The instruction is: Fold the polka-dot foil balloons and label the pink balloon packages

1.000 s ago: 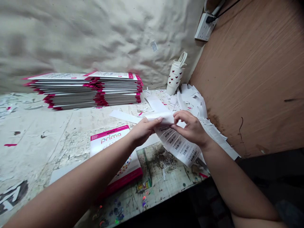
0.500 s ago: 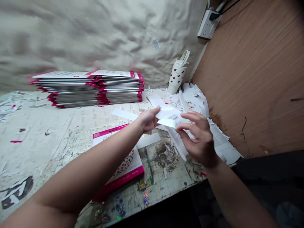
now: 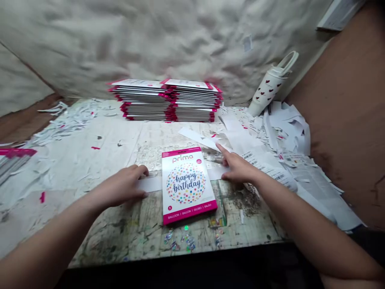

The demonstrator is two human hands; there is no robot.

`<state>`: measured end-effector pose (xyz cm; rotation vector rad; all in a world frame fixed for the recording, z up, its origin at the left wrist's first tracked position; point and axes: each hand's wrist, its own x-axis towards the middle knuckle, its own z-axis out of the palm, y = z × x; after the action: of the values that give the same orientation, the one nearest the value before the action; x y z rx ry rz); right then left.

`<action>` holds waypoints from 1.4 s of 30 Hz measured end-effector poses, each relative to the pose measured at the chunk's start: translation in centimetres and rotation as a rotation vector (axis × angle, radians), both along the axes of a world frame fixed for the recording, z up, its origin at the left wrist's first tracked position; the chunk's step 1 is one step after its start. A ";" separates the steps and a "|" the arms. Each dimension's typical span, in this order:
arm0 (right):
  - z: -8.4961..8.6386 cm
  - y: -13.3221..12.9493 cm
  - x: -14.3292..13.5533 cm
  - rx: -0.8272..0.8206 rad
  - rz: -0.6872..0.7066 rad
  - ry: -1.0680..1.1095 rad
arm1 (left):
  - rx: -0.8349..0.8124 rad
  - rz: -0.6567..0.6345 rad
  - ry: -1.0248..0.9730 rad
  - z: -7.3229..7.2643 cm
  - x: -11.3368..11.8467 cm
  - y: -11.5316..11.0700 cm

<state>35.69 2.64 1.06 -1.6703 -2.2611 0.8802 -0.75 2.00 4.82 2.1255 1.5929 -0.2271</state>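
Note:
A white box (image 3: 189, 188) with pink bands, printed "prima" and "happy birthday", lies face up in front of me. Under it runs a white paper strip (image 3: 151, 184), its two ends showing at either side. My left hand (image 3: 128, 185) is at the strip's left end, thumb and fingers apart around it. Over at the right end, my right hand (image 3: 239, 165) has its thumb by the strip and its index finger stretched out. That finger touches or nearly touches a second white strip (image 3: 197, 138) lying behind the box.
Stacked pink-and-white boxes (image 3: 171, 100) stand against the covered wall. A white tumbler with hearts (image 3: 267, 91) leans at the back right, near loose paper sheets and printed labels (image 3: 270, 172). Paper scraps (image 3: 66, 124) litter the left side. Shiny confetti (image 3: 188, 241) lies near the front edge.
My view has turned left. Both hands have let go of the white paper they held at the right and moved apart, to either side of the box.

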 end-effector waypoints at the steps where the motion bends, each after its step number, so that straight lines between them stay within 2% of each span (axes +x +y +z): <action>1: 0.2 0.1 -0.1 -0.038 -0.008 -0.004 | -0.031 0.043 0.020 -0.5 -0.5 -0.5; 3: 0.5 0.1 -0.2 -0.097 -0.047 0.011 | -0.059 0.105 0.073 -0.9 -0.7 -1.0; 6: 0.5 -0.1 -0.2 -0.154 -0.151 0.059 | -0.109 0.146 0.066 -0.6 -1.2 -1.1; 10: 1.2 -0.7 -0.2 -0.163 -0.303 0.176 | -0.279 0.324 -0.262 0.2 -3.0 -1.6; 13: 2.9 -2.0 -2.1 0.025 -0.361 0.175 | -0.450 0.503 -0.589 0.7 -3.0 -1.9; 15: 3.7 -3.0 -4.6 0.159 -0.324 0.119 | -0.498 0.580 -0.780 0.8 -1.5 -1.6; 17: 3.7 -3.9 -7.7 0.255 -0.235 0.033 | -0.527 0.577 -0.908 0.7 1.2 -1.1; 20: 1.9 -4.8 -11.4 0.383 -0.097 -0.109 | -0.572 0.480 -0.940 -0.1 5.6 -0.3; 22: 0.4 -5.3 -12.4 0.438 -0.035 -0.140 | -0.581 0.448 -0.918 -0.7 7.6 -0.1; 24: -0.6 -5.8 -12.5 0.444 0.031 -0.088 | -0.575 0.453 -0.918 -1.2 8.5 -0.1; 26: -1.0 -6.3 -12.1 0.412 0.103 -0.016 | -0.566 0.472 -0.935 -1.6 8.8 -0.2; 32: 0.1 -6.0 -9.9 0.191 0.203 0.020 | -0.555 0.538 -0.896 -2.9 9.5 -0.1; 37: 0.0 -5.8 -7.8 0.273 0.235 0.034 | -0.537 0.552 -0.870 -3.0 9.7 -0.1; 42: -1.3 -6.2 -7.9 0.285 0.319 0.036 | -0.482 0.563 -0.867 -2.8 10.1 -0.3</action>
<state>27.80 -3.53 -0.26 -1.1877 -2.5283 0.6003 9.30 1.72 2.02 1.0918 1.3244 0.4082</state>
